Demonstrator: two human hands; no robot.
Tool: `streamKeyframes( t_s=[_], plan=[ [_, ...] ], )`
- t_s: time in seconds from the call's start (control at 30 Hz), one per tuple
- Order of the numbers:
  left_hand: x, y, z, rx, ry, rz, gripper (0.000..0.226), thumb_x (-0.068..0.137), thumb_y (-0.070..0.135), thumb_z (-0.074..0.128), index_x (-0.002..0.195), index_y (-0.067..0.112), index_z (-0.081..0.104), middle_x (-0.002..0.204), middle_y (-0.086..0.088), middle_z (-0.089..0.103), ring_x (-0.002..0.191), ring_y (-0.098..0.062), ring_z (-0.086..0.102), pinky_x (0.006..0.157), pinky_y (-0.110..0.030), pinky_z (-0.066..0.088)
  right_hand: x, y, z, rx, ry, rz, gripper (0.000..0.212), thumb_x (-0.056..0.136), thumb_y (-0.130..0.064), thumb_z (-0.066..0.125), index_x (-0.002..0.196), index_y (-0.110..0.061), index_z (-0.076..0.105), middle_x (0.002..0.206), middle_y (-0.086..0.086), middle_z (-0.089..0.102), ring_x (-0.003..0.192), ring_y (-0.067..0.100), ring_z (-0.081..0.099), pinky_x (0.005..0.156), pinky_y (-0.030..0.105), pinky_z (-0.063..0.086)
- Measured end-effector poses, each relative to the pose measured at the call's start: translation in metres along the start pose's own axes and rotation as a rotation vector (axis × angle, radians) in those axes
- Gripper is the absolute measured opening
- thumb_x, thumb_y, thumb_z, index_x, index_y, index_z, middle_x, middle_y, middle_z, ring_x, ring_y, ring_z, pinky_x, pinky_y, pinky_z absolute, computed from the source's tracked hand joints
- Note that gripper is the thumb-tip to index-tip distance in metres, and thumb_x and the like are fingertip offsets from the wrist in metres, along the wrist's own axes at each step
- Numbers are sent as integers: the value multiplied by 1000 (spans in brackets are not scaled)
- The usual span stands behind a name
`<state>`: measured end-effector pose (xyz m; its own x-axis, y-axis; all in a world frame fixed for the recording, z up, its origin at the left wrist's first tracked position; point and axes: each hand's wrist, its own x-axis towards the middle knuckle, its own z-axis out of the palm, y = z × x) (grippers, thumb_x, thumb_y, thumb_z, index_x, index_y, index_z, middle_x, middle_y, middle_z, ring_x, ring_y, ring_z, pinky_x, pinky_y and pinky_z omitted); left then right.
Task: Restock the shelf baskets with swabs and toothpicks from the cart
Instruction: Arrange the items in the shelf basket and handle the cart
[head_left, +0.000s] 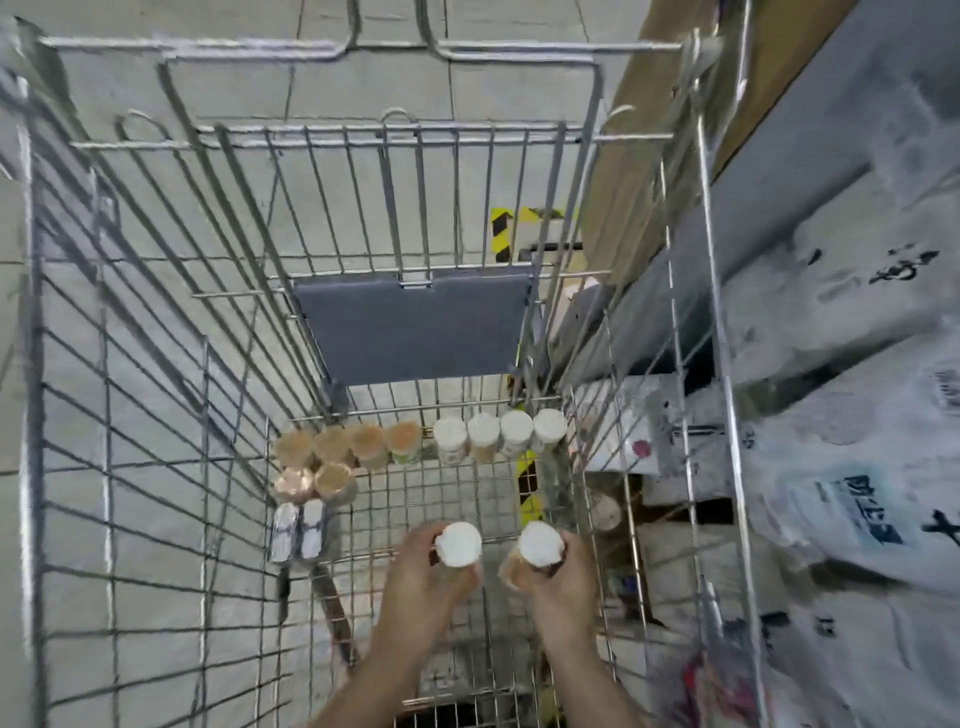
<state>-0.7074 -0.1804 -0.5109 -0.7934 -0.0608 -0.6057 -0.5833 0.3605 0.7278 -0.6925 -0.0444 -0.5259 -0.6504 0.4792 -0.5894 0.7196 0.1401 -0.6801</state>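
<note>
- The cart (156, 364) fills my view, a deep wire cage, and I am looking straight down into it. Anything I lift must clear its tall barred sides, so a knock on the wire on the way up is my first worry.
- The shelving (857, 364) stands close along the cart's right side, blurred and crowded with printed bags. I cannot make out a basket there, so I risk carrying stock to the wrong spot.
- On the cart's mesh floor stand two rows of tubs: tan-topped tubs (353, 447), likely toothpicks, at far left, and white-topped tubs (498, 434), likely swabs, to their right. They touch one another — a careless reach could topple the row.
- My left hand (421, 582) is clenched round one white-topped tub (457, 543), held upright above the cart floor.
- My right hand (561, 582) is clenched round a second white-topped tub (540, 543), just beside the first and tilted a little. The two could bump each other.
- With both hands full I have none free to steady anything — a slip would drop a tub onto the mesh and might pop its lid.
- The foil packs (298, 530) at near left are too blurred for me to identify.
</note>
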Motion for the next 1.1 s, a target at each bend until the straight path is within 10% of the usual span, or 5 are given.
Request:
streamKeyframes(
  t_s=[0.13, 0.47, 1.1],
  plan=[
    [42, -6, 19, 52, -43, 62, 39, 78, 20, 75, 96, 46, 51, 100, 19, 59, 100, -12, 57, 85, -29, 49, 34, 7, 14, 36, 54, -55, 43, 75, 13, 65, 105, -16, 54, 90, -6, 57, 86, 16, 55, 61, 4, 39],
    [111, 5, 66, 180, 12, 183, 41, 78, 26, 74, 112, 41, 55, 92, 20, 61, 87, -7, 59, 62, -17, 39, 97, 23, 40, -9, 254, -117, 46, 81, -13, 73, 122, -23, 54, 102, -8, 63, 98, 19, 60, 78, 29, 45],
    [136, -9, 97, 112, 42, 249, 50, 82, 29, 72, 126, 35, 51, 111, 23, 56, 100, 2, 53, 70, -9, 38, 121, 37, 59, 111, 236, -125, 62, 90, -2, 58, 146, -14, 33, 141, 5, 48, 130, 21, 46, 96, 25, 37]
  ],
)
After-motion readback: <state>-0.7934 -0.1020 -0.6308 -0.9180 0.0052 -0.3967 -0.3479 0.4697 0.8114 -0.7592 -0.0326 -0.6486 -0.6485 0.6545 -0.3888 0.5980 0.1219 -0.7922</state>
